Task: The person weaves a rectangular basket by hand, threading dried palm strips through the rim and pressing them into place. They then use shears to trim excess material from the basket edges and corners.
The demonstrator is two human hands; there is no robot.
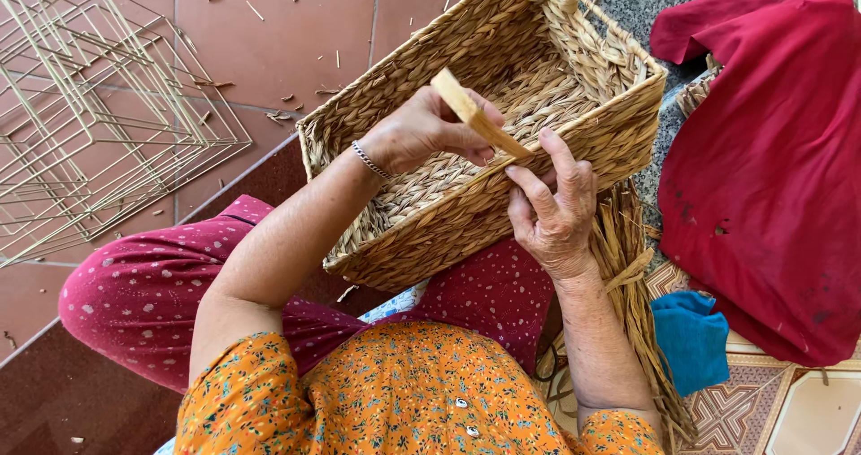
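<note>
My left hand [421, 137] grips a flat wooden stick [471, 114] over the woven straw basket [574, 56] on my lap, while my right hand [552, 208], at four o'clock, pinches the basket's rim.

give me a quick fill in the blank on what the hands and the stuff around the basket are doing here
1. The left hand holds a flat ____ stick.
2. The right hand grips the rim of the woven ____.
3. To the right of the basket lies a large ____ cloth.
4. On the tiled floor to the left lie wire ____.

Missing words: wooden; basket; red; frames
</note>
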